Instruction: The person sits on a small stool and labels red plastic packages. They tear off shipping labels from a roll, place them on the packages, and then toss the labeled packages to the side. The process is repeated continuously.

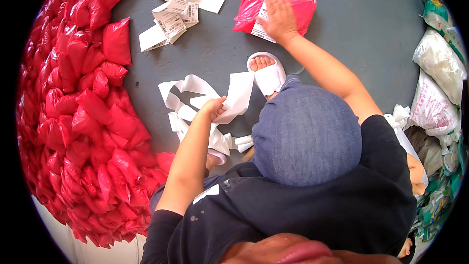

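Observation:
My right hand [281, 18] lies flat with its fingers stretched out on a shiny red plastic parcel [302, 12]. Under its palm and fingers, a white printed label [260, 29] is partly hidden on the parcel. Lower and to the left, my left hand [213, 109] is closed on a long white paper strip [239, 95], whose loops curl down toward the floor. Farther off, a folded strip of printed labels [173, 22] lies on the grey floor [205, 58].
A large heap of red plastic parcels [93, 112] fills the left side. White and green plastic bags [435, 98] are piled along the right. A foot in a pale slipper [268, 76] stands just below the parcel, beside a rounded blue denim shape [308, 132].

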`<state>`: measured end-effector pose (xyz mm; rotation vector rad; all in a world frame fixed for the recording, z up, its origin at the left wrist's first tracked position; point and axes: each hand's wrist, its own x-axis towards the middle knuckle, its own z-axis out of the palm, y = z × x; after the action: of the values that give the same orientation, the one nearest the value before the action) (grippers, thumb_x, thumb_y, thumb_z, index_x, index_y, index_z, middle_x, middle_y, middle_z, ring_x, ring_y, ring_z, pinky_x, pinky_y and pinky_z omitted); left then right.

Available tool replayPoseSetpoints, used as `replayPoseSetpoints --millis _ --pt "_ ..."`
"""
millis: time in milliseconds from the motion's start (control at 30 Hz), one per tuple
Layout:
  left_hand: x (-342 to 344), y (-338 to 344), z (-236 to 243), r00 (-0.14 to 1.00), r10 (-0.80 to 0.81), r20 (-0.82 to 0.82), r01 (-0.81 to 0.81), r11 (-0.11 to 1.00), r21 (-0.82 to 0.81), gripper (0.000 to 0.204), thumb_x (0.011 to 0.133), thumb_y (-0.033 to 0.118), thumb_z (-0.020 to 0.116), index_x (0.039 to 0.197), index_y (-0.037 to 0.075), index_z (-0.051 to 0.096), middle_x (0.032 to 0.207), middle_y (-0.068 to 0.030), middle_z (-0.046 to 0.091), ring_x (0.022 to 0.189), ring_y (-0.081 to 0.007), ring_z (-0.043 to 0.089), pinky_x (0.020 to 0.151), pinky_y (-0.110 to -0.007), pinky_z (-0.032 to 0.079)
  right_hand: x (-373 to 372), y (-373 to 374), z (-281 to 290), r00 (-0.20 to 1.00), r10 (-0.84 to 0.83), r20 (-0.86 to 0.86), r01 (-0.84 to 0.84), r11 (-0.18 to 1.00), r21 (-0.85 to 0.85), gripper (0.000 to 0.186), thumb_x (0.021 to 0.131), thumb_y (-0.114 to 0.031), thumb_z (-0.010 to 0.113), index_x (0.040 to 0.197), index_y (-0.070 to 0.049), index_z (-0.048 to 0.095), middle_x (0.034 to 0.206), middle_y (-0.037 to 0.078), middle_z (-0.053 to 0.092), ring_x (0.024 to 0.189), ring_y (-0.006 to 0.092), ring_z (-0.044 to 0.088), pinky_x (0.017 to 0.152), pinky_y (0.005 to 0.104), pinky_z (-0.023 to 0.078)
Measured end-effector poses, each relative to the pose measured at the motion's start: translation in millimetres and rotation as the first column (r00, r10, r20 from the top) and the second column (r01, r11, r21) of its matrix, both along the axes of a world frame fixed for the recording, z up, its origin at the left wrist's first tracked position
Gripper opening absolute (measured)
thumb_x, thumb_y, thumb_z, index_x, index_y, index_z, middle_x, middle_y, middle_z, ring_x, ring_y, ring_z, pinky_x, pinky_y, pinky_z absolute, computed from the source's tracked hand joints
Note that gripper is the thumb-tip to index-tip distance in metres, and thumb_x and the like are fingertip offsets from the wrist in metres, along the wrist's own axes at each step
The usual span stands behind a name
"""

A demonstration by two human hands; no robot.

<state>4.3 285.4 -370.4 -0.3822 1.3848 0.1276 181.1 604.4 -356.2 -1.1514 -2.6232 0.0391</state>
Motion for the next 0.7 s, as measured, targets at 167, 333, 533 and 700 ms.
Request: replayPoseSetpoints --millis 167,333,533,700 --pt "-1.4 17.0 56.6 0.856 -0.456 -0.243 0.488 0.868 0.091 0.042 0.082 0.039 0.055 0.094 -0.001 0.062 0.084 -0.0128 0.064 0.069 -0.0226 0.060 0.059 -0.033 0.048 -7.7 -18.7 -5.3 0.982 0.097 0.163 -0.086 0.993 -0.076 0.081 0.073 -0.058 0.054 0.129 -0.002 0.037 0.137 0.015 0.031 0.128 0.0317 0.026 0.105 0.0476 0.014" --pt "1.6 20.1 157.9 0.666 -0.205 -0.718 0.655 0.622 0.430 0.017 0.079 0.009 0.060 0.094 0.004 0.063 0.082 -0.0100 0.064 0.067 -0.0158 0.060 0.060 -0.027 0.047 14.7 14.3 -16.2 0.823 -0.048 -0.566 -0.237 0.876 -0.419 0.076 0.070 -0.048 0.065 0.125 -0.003 0.040 0.130 0.015 0.040 0.122 0.0306 0.035 0.101 0.0385 0.027" --pt "-2.6 -39.8 242.1 0.568 0.281 -0.773 0.594 0.510 0.622 0.018 0.079 -0.003 0.059 0.095 0.003 0.065 0.088 -0.0065 0.065 0.080 -0.0112 0.059 0.071 -0.023 0.047 89.4 101.6 -37.2 0.819 -0.524 0.235 0.546 0.582 -0.602 0.064 0.073 -0.053 0.062 0.102 0.004 0.058 0.094 0.021 0.062 0.086 0.0317 0.061 0.074 0.0382 0.048" --pt "-5.4 -57.4 311.4 0.594 0.572 -0.565 0.300 0.494 0.816 0.020 0.082 -0.004 0.055 0.101 0.000 0.062 0.098 -0.0047 0.062 0.087 -0.0092 0.057 0.078 -0.021 0.045 36.4 13.9 80.3 0.880 -0.368 -0.300 -0.274 0.122 -0.954 0.022 0.076 -0.010 0.061 0.095 0.001 0.061 0.081 0.006 0.064 0.069 0.0114 0.061 0.062 0.0257 0.048"
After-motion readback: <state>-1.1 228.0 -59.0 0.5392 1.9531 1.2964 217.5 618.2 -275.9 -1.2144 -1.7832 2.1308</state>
